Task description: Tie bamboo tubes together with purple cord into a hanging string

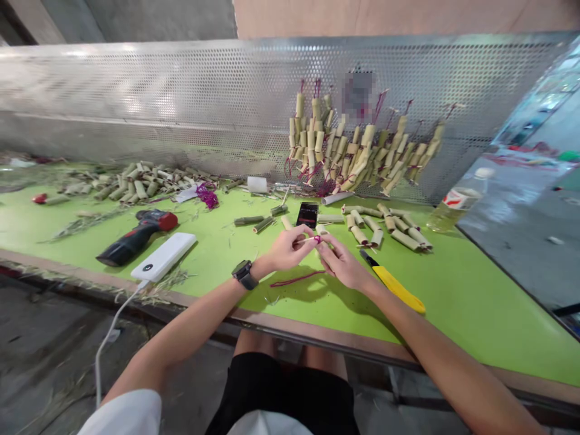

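My left hand (290,248), with a black watch (244,274) on the wrist, is closed in a pinch on a thin pale stick (309,240). At the stick's tip, a purple cord (318,240) is looped in a small bunch. My right hand (341,258) pinches this cord, its fingertips nearly touching those of the left. A dark red string (296,280) lies on the table just below both hands. Short bamboo pieces (322,229) and a black phone (307,215) lie right behind the fingers; what is under the right fingers is partly hidden.
On the green table (489,314) are a yellow-handled cutter (399,289), jointed bamboo pieces (385,226), a cordless drill (138,235), a cabled white power bank (165,257) and a bamboo pile (136,181). Strung bamboo figures (362,151) hang behind. A bottle (460,202) stands at the right edge.
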Demonstrator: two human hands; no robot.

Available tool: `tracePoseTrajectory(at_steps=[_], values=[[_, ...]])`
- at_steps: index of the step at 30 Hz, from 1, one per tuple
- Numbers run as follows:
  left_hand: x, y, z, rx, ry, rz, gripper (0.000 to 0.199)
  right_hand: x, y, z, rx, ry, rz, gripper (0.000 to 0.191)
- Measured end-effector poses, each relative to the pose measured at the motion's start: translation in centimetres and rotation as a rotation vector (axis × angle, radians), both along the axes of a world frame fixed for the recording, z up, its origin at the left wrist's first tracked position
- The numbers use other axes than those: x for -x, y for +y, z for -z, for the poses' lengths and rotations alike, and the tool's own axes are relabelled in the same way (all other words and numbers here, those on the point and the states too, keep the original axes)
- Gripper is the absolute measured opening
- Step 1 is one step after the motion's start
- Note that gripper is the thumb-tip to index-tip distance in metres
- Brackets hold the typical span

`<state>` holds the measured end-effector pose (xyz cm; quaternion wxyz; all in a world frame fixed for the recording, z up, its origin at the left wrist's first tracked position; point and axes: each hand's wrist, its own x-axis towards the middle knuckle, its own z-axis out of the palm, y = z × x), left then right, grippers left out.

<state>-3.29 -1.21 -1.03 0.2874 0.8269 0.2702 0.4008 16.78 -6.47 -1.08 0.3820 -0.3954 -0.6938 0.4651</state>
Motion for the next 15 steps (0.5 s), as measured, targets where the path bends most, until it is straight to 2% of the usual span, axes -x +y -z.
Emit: tracePoseTrajectory(at_steps=[6, 10, 15], values=[[0.12, -0.25, -0.38, -0.106, 0.155, -0.074, 0.036, -0.09, 0.30, 0.34, -0.071, 0.028, 0.133, 0.040], [-0.13, -0.54, -0.44, -0.142, 0.220, -0.058, 0.039, -0.12, 0.52, 0.53, -0.106, 0.030, 0.196, 0.042], [-0.32, -0.71, -0.39, -0.139, 0.244, -0.042, 0.045, -0.19, 0.53, 1.02, -0.200, -0.107, 0.246, 0.041]])
